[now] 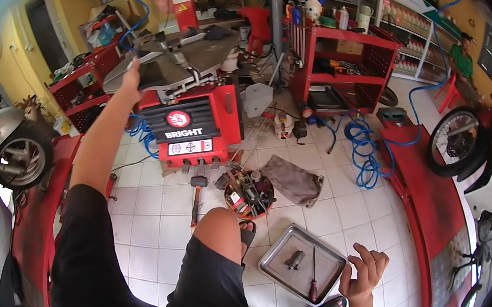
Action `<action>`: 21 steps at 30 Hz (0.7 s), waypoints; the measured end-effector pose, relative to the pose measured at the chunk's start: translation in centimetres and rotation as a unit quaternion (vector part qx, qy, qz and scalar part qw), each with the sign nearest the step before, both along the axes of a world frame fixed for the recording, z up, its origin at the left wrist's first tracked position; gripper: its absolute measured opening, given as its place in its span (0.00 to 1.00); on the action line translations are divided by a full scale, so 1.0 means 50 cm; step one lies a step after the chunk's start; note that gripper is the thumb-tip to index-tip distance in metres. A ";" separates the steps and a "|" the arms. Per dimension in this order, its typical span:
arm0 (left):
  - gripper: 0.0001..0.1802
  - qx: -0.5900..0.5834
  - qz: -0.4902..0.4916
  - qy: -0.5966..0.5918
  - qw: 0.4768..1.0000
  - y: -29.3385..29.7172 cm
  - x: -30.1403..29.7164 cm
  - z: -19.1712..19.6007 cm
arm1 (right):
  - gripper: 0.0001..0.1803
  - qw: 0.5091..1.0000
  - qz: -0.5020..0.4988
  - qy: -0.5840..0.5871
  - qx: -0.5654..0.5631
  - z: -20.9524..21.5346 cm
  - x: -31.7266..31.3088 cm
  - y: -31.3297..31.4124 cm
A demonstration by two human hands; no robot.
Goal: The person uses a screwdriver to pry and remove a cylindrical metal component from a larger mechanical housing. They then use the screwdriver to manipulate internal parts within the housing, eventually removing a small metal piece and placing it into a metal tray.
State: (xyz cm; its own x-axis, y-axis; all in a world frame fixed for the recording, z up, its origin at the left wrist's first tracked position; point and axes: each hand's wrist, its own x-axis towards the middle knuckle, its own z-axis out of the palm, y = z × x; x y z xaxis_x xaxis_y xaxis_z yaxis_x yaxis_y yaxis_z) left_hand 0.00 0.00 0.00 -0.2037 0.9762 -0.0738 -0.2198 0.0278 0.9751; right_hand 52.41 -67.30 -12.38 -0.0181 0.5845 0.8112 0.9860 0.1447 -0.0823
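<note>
My left arm stretches forward, and my left hand (132, 81) is at the near left edge of the grey flat top (219, 49) of a red tyre-changing machine (232, 112). Its thumb points up beside a dark flat piece (157, 69); the other fingers are mostly hidden, so I cannot tell whether they grip anything. My right hand (364, 272) is raised above the right rim of a metal tray (272, 264), fingers loosely bent and apart, nothing visible in them. Inside the tray lie a small dark metal cylindrical part (294, 259) and a screwdriver (314, 278) with a reddish handle.
On the tiled floor are a mallet (197, 193), a round container of tools (266, 212), a grey cloth (295, 181) and coiled blue hose (360, 146). A red tool cart (353, 78) stands behind. Red lift platforms (424, 200) with motorbikes flank me; a person (463, 60) sits far right.
</note>
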 end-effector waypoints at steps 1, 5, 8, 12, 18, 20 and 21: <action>0.52 -0.006 -0.011 -0.004 1.000 0.025 0.023 -0.031 | 0.11 1.000 -0.005 -0.003 -0.007 0.003 0.004 -0.014; 0.39 -0.031 0.102 0.165 0.980 0.097 0.043 -0.027 | 0.11 0.998 -0.034 0.006 -0.056 -0.028 -0.025 0.012; 0.47 -0.001 0.199 0.380 0.903 0.177 -0.063 0.088 | 0.12 0.999 -0.014 0.026 -0.037 -0.047 -0.010 0.036; 0.46 0.033 0.204 0.577 0.790 0.143 0.007 0.018 | 0.12 0.998 -0.033 -0.001 -0.060 -0.041 0.008 0.023; 0.42 0.090 0.236 0.649 0.718 0.044 0.037 0.027 | 0.12 0.998 -0.030 -0.005 -0.055 -0.023 0.007 0.010; 0.41 0.150 0.224 0.618 0.739 0.018 0.031 0.086 | 0.12 0.999 -0.032 -0.003 -0.039 -0.016 0.006 0.004; 0.40 0.180 0.214 0.602 0.748 0.004 0.031 0.111 | 0.11 0.999 -0.028 -0.006 -0.022 -0.012 0.013 -0.004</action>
